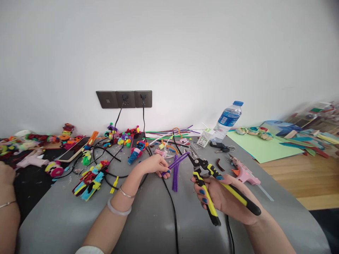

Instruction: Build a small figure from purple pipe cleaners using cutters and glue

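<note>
Between the fingertips of my left hand (pixel 156 165) is a small bunch of purple pipe cleaners (pixel 177 161), pointing to the right. My right hand (pixel 221 197) is closed around the yellow-and-black handles of wire-stripping pliers (pixel 203 169). The jaws of the pliers point up and left, close to the free ends of the held pipe cleaners; I cannot tell whether they touch. More purple pipe cleaners (pixel 175 180) lie on the grey table just below the held ones.
Pipe-cleaner figures (pixel 91 180) and black cables (pixel 173 211) lie on the left and middle. At the back stand a water bottle (pixel 228 120) and a small carton (pixel 205 137). Keys (pixel 224 148) and a pink glue gun (pixel 245 171) lie right. Another person's arm (pixel 7 208) rests far left.
</note>
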`<state>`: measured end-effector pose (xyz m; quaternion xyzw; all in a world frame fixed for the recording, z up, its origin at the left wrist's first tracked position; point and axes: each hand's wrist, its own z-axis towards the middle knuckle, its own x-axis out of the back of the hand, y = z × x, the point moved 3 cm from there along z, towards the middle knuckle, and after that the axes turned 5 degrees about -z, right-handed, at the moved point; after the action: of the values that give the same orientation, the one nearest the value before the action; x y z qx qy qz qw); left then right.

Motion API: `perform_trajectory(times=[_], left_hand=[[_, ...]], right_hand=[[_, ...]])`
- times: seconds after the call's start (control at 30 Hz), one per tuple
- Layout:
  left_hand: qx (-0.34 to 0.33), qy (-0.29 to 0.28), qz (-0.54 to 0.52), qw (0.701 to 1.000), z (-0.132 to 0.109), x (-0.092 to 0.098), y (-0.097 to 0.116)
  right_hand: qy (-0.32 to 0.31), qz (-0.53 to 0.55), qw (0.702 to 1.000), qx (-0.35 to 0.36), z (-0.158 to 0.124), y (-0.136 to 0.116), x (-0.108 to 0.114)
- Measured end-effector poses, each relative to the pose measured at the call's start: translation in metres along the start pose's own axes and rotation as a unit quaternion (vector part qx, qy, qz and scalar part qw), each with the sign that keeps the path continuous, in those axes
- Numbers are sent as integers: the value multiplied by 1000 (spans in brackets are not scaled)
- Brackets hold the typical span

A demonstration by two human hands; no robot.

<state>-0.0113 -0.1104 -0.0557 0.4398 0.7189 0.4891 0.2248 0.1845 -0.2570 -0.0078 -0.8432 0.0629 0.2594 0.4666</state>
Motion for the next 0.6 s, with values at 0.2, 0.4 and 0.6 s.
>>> perform_trajectory(times=[0.2,0.4,0.6], left_hand=[[-9,17,33,999,1,-2,0],[-17,15,50,999,-1,-2,3],[-19,5,43,999,1,2,-3]], right_hand=[[-4,13,1000,3,-4,7,5],[-6,-6,1000,16,0,20,6],[84,0,990,112,-3,4,19]])
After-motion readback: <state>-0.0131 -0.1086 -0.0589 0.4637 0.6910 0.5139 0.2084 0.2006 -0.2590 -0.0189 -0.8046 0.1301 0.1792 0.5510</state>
